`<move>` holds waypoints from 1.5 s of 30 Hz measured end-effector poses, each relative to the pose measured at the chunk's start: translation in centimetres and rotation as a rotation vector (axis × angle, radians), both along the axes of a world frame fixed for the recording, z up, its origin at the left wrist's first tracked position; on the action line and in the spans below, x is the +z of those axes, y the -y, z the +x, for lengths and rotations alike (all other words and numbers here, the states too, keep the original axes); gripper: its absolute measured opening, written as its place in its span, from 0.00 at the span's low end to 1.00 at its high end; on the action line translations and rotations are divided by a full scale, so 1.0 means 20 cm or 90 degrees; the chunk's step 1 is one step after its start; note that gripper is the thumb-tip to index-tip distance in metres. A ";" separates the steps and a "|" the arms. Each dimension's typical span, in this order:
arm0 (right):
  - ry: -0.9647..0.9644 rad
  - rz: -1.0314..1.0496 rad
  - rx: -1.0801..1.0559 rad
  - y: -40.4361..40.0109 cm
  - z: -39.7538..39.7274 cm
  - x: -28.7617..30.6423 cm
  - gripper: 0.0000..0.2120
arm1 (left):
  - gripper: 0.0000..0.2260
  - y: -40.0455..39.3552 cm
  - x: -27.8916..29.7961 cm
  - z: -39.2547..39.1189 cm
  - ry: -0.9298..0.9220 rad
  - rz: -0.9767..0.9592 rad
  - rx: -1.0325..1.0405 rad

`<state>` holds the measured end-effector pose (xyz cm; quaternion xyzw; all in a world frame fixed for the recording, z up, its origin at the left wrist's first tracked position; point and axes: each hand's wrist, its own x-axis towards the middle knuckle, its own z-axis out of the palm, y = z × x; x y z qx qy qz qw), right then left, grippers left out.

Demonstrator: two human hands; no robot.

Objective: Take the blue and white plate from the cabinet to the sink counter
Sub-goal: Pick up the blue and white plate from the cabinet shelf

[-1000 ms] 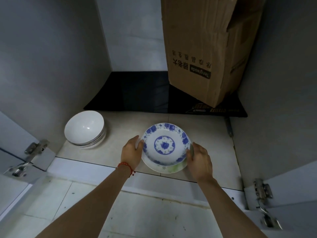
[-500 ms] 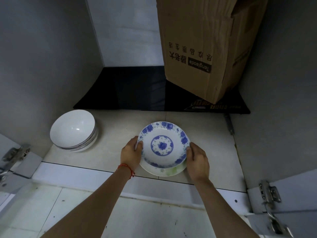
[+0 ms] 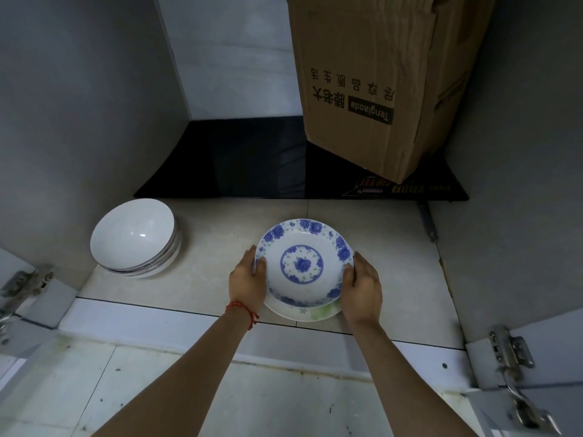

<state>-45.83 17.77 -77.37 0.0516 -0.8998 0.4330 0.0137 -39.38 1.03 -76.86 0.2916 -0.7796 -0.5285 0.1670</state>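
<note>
The blue and white plate [image 3: 303, 261] with a floral ring pattern sits low in the open cabinet, its near edge raised slightly off a white plate [image 3: 310, 313] with faint green marks beneath it. My left hand [image 3: 247, 280] grips the plate's left rim, thumb over the edge. My right hand [image 3: 362, 287] grips the right rim. A red string bracelet is on my left wrist.
A stack of white bowls [image 3: 135, 239] leans at the left of the cabinet floor [image 3: 220, 234]. A cardboard box [image 3: 375, 80] stands on a black glass cooktop panel [image 3: 239, 162] at the back. Door hinges [image 3: 511, 351] flank the opening on both sides.
Both hands have stayed on the plate's rim. The plate has tilted up a little off the white plate below, and the view has shifted slightly.
</note>
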 end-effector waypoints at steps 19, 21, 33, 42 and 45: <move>-0.047 -0.041 -0.005 0.10 -0.01 0.09 0.14 | 0.12 0.02 0.07 0.02 -0.012 0.056 0.091; -0.058 -0.054 -0.009 0.10 -0.01 0.11 0.13 | 0.12 0.02 0.08 0.02 -0.024 0.066 0.090; -0.067 -0.139 -0.028 0.08 0.00 0.21 0.11 | 0.12 0.02 0.20 0.05 -0.095 0.082 0.079; -0.063 -0.214 -0.025 0.00 0.10 0.37 0.11 | 0.15 -0.06 0.40 0.16 -0.135 0.084 0.095; -0.056 -0.221 -0.025 -0.06 0.11 0.44 0.10 | 0.14 -0.12 0.48 0.19 -0.132 0.093 0.104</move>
